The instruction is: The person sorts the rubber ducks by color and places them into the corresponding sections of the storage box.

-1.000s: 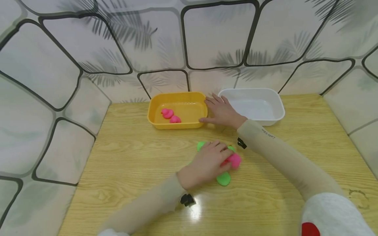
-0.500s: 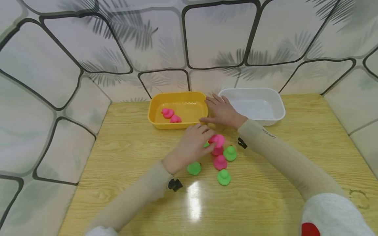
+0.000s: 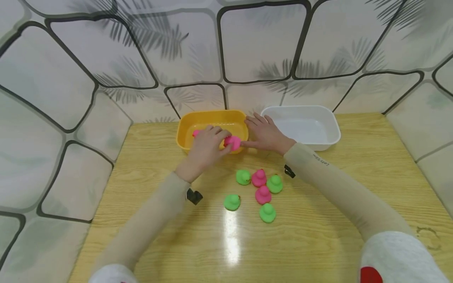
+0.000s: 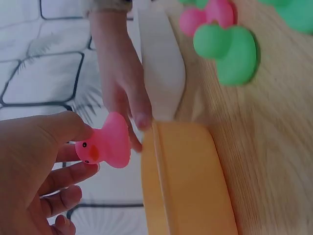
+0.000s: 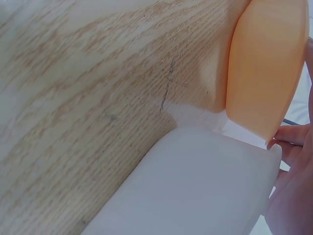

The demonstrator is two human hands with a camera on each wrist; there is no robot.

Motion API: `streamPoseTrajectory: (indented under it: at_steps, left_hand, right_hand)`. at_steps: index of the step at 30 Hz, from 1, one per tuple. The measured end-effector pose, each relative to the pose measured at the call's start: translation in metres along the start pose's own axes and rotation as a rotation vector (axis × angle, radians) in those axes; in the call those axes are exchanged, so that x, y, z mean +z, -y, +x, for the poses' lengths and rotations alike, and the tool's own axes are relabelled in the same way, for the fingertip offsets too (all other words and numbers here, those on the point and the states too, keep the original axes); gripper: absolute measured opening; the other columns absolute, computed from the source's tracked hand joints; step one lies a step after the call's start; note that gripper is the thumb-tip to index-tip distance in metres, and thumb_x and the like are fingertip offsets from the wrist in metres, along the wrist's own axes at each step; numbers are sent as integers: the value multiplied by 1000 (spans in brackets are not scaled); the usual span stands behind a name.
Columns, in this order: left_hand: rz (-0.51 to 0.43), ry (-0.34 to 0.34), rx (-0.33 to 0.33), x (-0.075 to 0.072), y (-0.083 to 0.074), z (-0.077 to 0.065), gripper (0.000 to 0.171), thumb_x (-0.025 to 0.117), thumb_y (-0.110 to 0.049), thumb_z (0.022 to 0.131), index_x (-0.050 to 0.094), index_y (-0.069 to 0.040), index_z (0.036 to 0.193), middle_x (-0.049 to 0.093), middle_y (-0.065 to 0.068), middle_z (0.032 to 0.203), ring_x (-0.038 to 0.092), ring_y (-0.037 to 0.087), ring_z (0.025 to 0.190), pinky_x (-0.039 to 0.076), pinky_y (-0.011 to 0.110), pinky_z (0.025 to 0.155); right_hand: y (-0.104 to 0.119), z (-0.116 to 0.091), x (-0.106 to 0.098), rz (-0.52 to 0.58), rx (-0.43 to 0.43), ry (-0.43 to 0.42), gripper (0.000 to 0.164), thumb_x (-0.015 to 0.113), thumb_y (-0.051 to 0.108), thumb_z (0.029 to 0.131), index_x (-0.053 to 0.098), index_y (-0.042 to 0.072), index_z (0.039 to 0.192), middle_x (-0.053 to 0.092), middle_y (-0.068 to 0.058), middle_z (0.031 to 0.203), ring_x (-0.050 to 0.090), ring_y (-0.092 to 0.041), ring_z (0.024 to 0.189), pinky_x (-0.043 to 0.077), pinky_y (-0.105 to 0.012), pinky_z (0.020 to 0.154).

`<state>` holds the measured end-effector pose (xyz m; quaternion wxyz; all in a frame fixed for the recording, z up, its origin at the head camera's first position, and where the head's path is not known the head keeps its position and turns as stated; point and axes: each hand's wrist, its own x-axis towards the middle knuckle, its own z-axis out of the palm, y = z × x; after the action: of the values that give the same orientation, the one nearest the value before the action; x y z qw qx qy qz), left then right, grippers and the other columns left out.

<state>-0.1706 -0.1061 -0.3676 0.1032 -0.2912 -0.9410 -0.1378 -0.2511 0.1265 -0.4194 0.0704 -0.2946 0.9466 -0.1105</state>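
My left hand (image 3: pixel 206 150) pinches a pink rubber duck (image 3: pixel 232 143) between thumb and fingertips, over the front right part of the yellow tub (image 3: pixel 231 122). In the left wrist view the duck (image 4: pixel 116 141) is gripped by its head, with its body outside the fingers. Another pink duck (image 3: pixel 196 133) inside the tub is mostly hidden by that hand. My right hand (image 3: pixel 267 135) rests with spread fingers at the tub's right end, fingertips touching its rim. On the table, two pink ducks (image 3: pixel 263 195) lie among several green ducks (image 3: pixel 232 202).
A white tub (image 3: pixel 304 125) stands right of the yellow one, partly behind the right hand, with no ducks seen in it. The wooden table (image 3: pixel 318 243) ends at a patterned backdrop (image 3: pixel 262 43) behind the tubs and along both sides.
My left hand has picked up a pink duck from the group on the table and carried it up and left, over the yellow tub. The right hand has stayed in place.
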Motion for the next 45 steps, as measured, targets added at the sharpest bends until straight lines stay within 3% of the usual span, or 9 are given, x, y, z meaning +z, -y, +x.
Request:
streamPoseTrajectory:
  at_steps: [10,20,25,35,41,45]
  left_hand:
    - [41,29,-70,1,40,16,27,71,-25,98,74,-2,112,71,13,98,60,32,88,52,43,75]
    - [17,159,-194,12,69,38,34,67,-28,102,70,-1,122,72,15,114,62,35,107,52,47,94]
    - [16,201,-233,19,80,41,35,67,-29,102,69,-2,124,71,14,115,60,35,107,52,46,93]
    - [2,218,-238,23,82,38,43,66,-39,102,67,-6,130,70,13,117,61,34,110,51,48,94]
    - [8,206,-190,21,74,29,38,65,-37,103,70,-5,125,70,13,116,59,34,108,49,49,93]
    - [9,160,-145,21,69,22,35,67,-34,103,72,-4,119,72,12,111,60,33,100,51,47,87]
  right_hand:
    - [4,-1,-1,18,14,8,95,60,65,97,32,0,161,27,-19,169,12,-41,158,8,-63,125]
    - [1,0,1,12,8,9,96,60,65,97,31,1,162,26,-18,170,12,-40,159,8,-63,125]
    - [0,0,2,20,-1,8,95,59,65,97,31,0,162,26,-19,170,12,-41,159,8,-64,124]
    - [0,0,1,11,2,4,94,58,65,98,31,1,162,26,-18,170,13,-41,158,10,-63,124]
    - [1,0,1,9,6,2,94,59,64,98,31,1,162,26,-18,170,14,-41,158,9,-62,125]
    - [1,0,1,5,4,3,94,59,64,98,31,0,162,26,-19,170,14,-41,158,10,-63,125]
